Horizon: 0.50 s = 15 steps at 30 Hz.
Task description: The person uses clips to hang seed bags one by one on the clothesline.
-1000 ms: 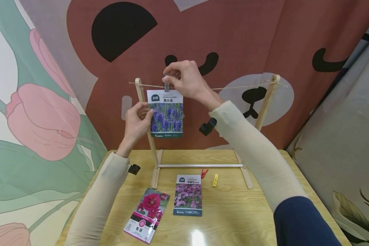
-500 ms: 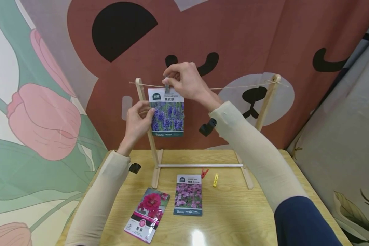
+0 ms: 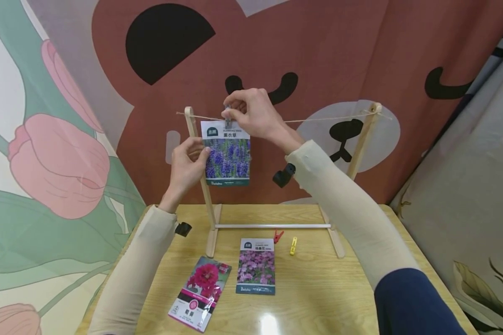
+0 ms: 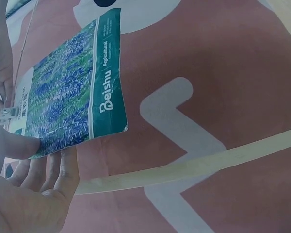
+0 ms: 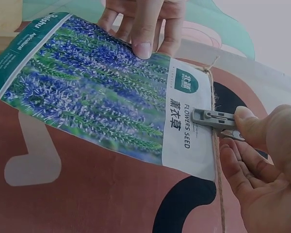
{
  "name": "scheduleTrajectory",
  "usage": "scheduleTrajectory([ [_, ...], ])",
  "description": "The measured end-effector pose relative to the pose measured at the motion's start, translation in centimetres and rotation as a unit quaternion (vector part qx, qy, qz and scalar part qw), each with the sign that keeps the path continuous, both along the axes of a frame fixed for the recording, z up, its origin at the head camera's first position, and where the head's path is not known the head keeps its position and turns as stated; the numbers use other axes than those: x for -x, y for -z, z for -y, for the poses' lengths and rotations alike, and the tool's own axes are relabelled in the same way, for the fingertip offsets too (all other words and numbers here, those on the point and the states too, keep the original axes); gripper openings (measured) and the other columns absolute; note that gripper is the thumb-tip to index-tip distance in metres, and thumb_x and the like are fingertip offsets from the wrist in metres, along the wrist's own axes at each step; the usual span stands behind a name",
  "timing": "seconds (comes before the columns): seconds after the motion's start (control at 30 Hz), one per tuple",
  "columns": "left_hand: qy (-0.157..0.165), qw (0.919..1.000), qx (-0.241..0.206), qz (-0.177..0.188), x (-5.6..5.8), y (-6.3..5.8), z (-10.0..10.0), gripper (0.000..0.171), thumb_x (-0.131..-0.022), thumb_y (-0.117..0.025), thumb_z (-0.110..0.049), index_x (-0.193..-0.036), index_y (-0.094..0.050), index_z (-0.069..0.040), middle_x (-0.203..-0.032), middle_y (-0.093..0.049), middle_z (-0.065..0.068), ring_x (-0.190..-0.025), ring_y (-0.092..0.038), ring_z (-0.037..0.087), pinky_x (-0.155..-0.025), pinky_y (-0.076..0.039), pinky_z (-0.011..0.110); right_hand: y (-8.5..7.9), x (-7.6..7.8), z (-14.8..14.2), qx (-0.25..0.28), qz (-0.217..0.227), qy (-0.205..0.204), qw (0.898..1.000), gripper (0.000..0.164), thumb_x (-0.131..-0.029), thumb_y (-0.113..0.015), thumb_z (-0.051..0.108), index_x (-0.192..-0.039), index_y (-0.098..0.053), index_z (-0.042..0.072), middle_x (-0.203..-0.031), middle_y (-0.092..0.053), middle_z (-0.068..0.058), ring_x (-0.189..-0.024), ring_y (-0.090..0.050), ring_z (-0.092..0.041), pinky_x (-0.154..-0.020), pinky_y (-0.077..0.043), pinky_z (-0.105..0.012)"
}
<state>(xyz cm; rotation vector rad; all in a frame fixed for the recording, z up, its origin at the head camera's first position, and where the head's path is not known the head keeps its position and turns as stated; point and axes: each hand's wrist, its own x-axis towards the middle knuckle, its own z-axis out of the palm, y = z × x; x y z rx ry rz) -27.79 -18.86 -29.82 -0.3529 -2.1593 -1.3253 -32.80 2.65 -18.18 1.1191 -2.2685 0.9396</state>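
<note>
Left fingers (image 3: 193,145) grip a packet (image 3: 228,160) labelled FLOWERS SEED while right fingers (image 5: 236,170) pinch the grey clip (image 5: 212,118) on it.

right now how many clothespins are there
3: gray clothespin at the top edge of the purple-flower seed packet, pinched by the right hand; red clothespin and yellow clothespin on the wooden table. Others may be hidden.

We list one free gap, between the lavender packet (image 3: 228,158) and the white rod (image 3: 272,226) below it. Obstacles we note: left post (image 3: 209,204), behind the left hand (image 3: 187,165); string (image 3: 327,118), spanning the top; right sleeve (image 3: 348,209), across the right post (image 3: 363,139) in the head view; red clip (image 3: 278,236) and yellow clip (image 3: 293,246), near the rod.
</note>
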Motion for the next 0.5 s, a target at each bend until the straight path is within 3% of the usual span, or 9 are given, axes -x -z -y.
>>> scheduleTrajectory([
  [0.5, 0.003, 1.0, -0.007, -0.005, 0.11, -0.11, 0.0, 0.031, -0.106, -0.065, -0.008, -0.135, -0.066, 0.006, -0.117, -0.072, 0.026, -0.115, -0.073, 0.043, -0.103, -0.058, 0.057, 0.02, 0.01, 0.32, -0.008, 0.009, 0.001, 1.0, 0.03, -0.103, -0.073, 0.018, -0.127, -0.075, 0.0, -0.108, -0.078, -0.012, -0.091, -0.074, -0.02, -0.086, -0.061, -0.035],
])
